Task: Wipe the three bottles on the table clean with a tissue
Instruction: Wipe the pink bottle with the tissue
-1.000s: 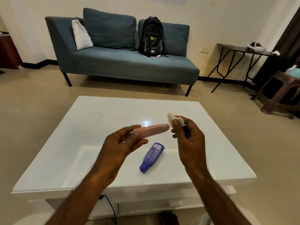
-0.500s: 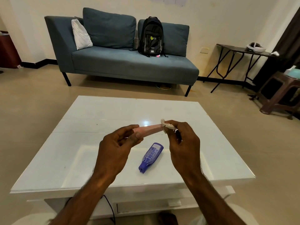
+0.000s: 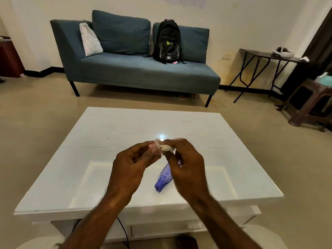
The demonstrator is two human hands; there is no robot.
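Note:
My left hand point(image 3: 132, 167) grips one end of a slim pink bottle point(image 3: 151, 146), which is almost wholly hidden between my two hands above the white table point(image 3: 89, 159). My right hand point(image 3: 185, 165) pinches a crumpled white tissue point(image 3: 164, 147) wrapped against the pink bottle close to my left fingers. A blue bottle point(image 3: 164, 178) lies on its side on the table just below my hands, cap end toward me, its far end covered by my right hand. I see no third bottle.
A blue sofa point(image 3: 136, 69) with a black backpack point(image 3: 168, 42) stands behind the table. A dark folding side table point(image 3: 267, 56) and a brown stool point(image 3: 309, 103) are at the right. A black cable point(image 3: 124, 230) hangs below the table's near edge.
My right hand with the tissue has slid left along the pink bottle, from its far tip toward my left hand. The blue bottle has not moved.

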